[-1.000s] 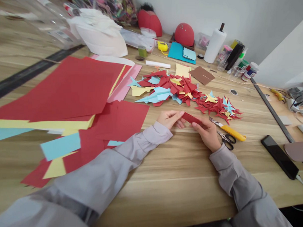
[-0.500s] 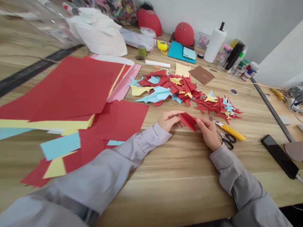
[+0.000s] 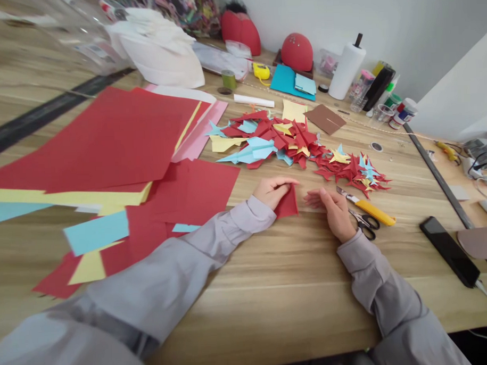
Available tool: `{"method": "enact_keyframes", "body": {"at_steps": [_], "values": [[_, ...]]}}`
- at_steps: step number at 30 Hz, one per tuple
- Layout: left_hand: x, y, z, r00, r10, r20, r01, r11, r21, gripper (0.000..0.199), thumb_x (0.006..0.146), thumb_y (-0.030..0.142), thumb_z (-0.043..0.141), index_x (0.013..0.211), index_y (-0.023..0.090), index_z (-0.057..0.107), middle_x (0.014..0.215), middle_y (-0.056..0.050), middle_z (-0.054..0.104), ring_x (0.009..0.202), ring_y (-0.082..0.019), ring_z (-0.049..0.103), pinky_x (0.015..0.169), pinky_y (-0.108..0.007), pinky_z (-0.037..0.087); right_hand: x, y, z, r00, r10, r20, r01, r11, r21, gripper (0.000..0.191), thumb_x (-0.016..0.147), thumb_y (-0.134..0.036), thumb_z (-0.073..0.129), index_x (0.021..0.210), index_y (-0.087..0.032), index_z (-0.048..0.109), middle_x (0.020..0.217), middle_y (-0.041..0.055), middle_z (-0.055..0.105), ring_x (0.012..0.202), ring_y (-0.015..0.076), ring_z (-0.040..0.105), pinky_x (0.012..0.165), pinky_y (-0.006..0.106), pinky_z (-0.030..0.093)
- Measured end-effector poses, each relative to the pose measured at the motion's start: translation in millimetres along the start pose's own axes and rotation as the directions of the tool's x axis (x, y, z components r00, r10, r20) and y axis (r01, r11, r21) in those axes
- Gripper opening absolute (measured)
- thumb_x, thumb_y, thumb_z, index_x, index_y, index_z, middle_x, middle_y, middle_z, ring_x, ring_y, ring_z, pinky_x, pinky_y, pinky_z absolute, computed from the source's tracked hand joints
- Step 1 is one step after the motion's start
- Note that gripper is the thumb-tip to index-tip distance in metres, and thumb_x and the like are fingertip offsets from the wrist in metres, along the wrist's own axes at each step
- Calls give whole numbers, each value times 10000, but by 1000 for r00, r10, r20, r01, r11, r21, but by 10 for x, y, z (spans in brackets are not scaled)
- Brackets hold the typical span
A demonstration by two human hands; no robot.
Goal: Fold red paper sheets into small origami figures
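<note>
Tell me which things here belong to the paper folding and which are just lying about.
Likely part of it:
- folded red paper, held by the left hand; the right hand is open beside it
- large red sheets
- heap of folded pieces
- perhaps the scissors

Seemingly just lying about:
- black phone
- yellow tape measure

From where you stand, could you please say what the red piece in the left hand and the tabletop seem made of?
The red piece looks like matte paper, by its thin, straight edges and flat colour. The tabletop shows streaked grain with a soft sheen: wood, or perhaps wood-look laminate.
</note>
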State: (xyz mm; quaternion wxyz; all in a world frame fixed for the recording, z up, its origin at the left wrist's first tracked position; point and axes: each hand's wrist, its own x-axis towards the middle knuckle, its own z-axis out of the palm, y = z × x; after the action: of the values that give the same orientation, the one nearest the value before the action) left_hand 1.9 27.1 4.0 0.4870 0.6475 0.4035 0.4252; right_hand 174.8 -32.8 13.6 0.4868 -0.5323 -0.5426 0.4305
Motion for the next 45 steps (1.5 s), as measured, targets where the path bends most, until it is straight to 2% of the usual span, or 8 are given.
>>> {"method": "enact_keyframes", "body": {"at_steps": [3, 8, 15, 17, 20, 27, 33, 45], "values": [[-19, 22, 10, 998, 50, 33, -52, 996, 72, 262, 711, 213, 494, 837, 162, 719, 888, -49, 721, 870, -186, 647, 857, -301, 483, -14, -15, -8, 998, -30, 54, 30, 1000, -3, 405, 805, -551, 502, 897, -201, 682, 796, 44, 700, 719, 173, 640, 680, 312, 510], [-41, 32, 41, 999, 42, 22, -45, 992, 121, 287, 692, 236, 538, 906, 145, 706, 929, -64, 720, 886, -203, 651, 836, -303, 500, -33, -25, -18, 990, -47, 134, 48, 999, -6, 410, 752, -515, 599, 1021, -208, 630, 887, 48, 695, 824, 190, 644, 765, 339, 510], [-59, 12, 72, 996, 91, 5, -91, 985, 144, 297, 683, 246, 577, 937, 139, 689, 962, -77, 708, 909, -209, 644, 880, -331, 487, -34, -7, 30, 981, -59, 185, 54, 998, 31, 394, 742, -427, 648, 1066, -210, 595, 1015, 57, 676, 912, 197, 633, 819, 345, 504], [-64, 7, 79, 995, 102, 10, -103, 984, 144, 290, 676, 241, 593, 935, 151, 688, 975, -70, 705, 928, -207, 638, 901, -335, 476, -20, 26, 47, 985, -49, 163, 44, 998, 34, 374, 744, -416, 647, 1049, -205, 599, 1020, 58, 678, 914, 195, 634, 817, 345, 509], [-59, -1, 83, 996, 92, 18, -93, 989, 111, 277, 674, 247, 603, 917, 147, 688, 951, -71, 710, 900, -200, 645, 882, -326, 484, 4, 86, 55, 996, -59, 63, 59, 998, 4, 315, 752, -414, 634, 983, -200, 617, 937, 46, 695, 846, 181, 643, 771, 333, 521], [-30, -5, 73, 1000, -4, -2, 4, 997, 74, 241, 687, 305, 590, 793, 122, 704, 734, -65, 705, 716, -185, 638, 704, -289, 510, -9, 111, 49, 986, -144, -80, 134, 984, -120, 254, 758, -374, 625, 947, -206, 643, 873, 47, 698, 788, 186, 643, 729, 340, 528], [-37, 41, 54, 1000, -9, 19, 8, 999, 50, 210, 699, 284, 558, 710, 132, 702, 681, -55, 697, 652, -171, 622, 644, -270, 493, -36, 89, 44, 966, -258, -30, 244, 942, -230, 209, 810, -306, 569, 979, -230, 665, 931, 39, 702, 832, 195, 639, 760, 348, 520], [-27, 40, 53, 999, -33, 19, 32, 999, 31, 187, 659, 243, 556, 634, 119, 694, 642, -45, 689, 612, -154, 610, 587, -236, 470, -59, 32, 33, 930, -367, 23, 345, 848, -402, 243, 833, -270, 540, 1039, -226, 661, 967, 40, 711, 876, 187, 654, 776, 310, 522]]}}
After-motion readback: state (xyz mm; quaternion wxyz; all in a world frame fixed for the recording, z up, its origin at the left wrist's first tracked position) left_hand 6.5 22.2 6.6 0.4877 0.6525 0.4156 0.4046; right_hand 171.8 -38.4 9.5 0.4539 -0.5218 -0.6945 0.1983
